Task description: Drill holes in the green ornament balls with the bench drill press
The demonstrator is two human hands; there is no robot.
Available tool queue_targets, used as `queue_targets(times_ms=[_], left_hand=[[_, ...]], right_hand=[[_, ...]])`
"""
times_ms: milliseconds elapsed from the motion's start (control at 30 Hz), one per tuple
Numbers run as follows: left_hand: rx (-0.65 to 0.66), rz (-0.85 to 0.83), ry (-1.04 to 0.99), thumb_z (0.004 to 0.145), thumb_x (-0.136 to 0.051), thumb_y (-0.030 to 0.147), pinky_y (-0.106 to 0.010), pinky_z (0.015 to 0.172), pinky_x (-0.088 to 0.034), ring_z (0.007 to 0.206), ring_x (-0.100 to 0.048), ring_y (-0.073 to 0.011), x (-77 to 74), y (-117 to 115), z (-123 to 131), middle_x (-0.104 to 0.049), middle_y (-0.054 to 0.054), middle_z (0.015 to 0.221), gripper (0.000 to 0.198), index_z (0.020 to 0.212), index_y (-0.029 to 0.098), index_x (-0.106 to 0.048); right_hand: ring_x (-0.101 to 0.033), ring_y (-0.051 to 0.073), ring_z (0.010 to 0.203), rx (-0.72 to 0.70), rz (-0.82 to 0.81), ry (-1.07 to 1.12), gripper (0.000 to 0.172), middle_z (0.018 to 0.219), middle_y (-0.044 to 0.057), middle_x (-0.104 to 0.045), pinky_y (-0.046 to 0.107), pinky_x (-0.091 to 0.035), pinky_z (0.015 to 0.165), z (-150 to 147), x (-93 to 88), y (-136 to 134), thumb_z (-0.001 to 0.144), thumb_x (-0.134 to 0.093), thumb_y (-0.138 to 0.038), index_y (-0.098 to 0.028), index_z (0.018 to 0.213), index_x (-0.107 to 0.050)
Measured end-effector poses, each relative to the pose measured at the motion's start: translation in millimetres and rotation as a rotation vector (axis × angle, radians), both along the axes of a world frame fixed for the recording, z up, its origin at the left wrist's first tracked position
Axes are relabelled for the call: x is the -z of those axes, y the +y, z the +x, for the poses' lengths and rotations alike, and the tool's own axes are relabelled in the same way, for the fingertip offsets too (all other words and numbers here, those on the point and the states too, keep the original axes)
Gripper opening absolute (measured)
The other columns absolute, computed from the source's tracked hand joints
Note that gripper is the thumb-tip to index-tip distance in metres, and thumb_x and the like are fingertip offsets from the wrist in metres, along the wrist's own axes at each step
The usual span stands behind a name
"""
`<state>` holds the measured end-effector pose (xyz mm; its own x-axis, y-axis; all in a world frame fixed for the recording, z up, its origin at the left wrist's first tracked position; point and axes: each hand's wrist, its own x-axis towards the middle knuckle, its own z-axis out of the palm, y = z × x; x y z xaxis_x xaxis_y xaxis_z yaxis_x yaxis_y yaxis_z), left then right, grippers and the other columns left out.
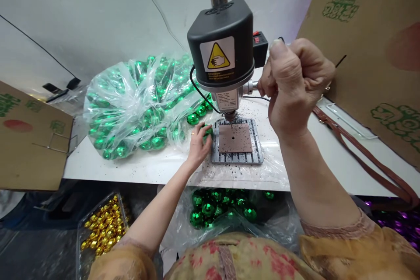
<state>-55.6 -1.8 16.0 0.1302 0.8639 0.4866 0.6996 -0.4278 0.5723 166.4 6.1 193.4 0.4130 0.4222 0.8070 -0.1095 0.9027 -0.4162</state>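
Observation:
My right hand (292, 81) is a closed fist around the feed handle (251, 87) of a small black bench drill press (220, 43). Below the drill's chuck lies a square pinkish board (236, 142) with a dark hole, on the slotted metal base (215, 157). My left hand (198, 143) rests at the base's left edge, its fingers curled over a shiny green bauble (207, 130) that they partly cover. Just behind it sit more loose green baubles (193, 118), spilling from a clear plastic bag (134, 105) full of them.
Dark shavings dot the white table (131, 170). Cardboard boxes stand left (33, 140) and right (370, 52). A brown strap (361, 157) lies at the right. Green baubles (213, 205) lie in plastic by my lap; a clear bin (78, 245) of gold baubles stands lower left.

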Motion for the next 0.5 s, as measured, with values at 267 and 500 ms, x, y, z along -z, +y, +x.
queue_targets(times_ms=[267, 500], left_hand=[[-0.032, -0.103, -0.246, 0.103, -0.049, 0.046, -0.043, 0.101, -0.050, 0.112, -0.064, -0.0253, 1.7, 2, 13, -0.067, -0.012, 0.118, 0.035, 0.120, 0.020, -0.065], [0.065, -0.105, 0.136, 0.089, -0.073, 0.039, -0.041, 0.093, -0.050, 0.102, -0.061, -0.0256, -11.5, -12, 0, -0.065, -0.008, 0.106, 0.035, 0.118, 0.022, -0.063]], right_hand=[[-0.030, 0.005, 0.040, 0.032, -0.025, 0.005, 0.054, 0.047, -0.008, -0.032, 0.026, -0.029, 0.044, -1, 0.7, -1, 0.090, -0.068, -0.050, -0.022, 0.057, -0.035], [-0.032, 0.006, 0.042, 0.054, -0.089, -0.042, 0.055, 0.049, -0.008, -0.032, 0.026, -0.040, 0.047, 3, 5.2, -2, 0.091, -0.066, -0.052, -0.022, 0.058, -0.033]])
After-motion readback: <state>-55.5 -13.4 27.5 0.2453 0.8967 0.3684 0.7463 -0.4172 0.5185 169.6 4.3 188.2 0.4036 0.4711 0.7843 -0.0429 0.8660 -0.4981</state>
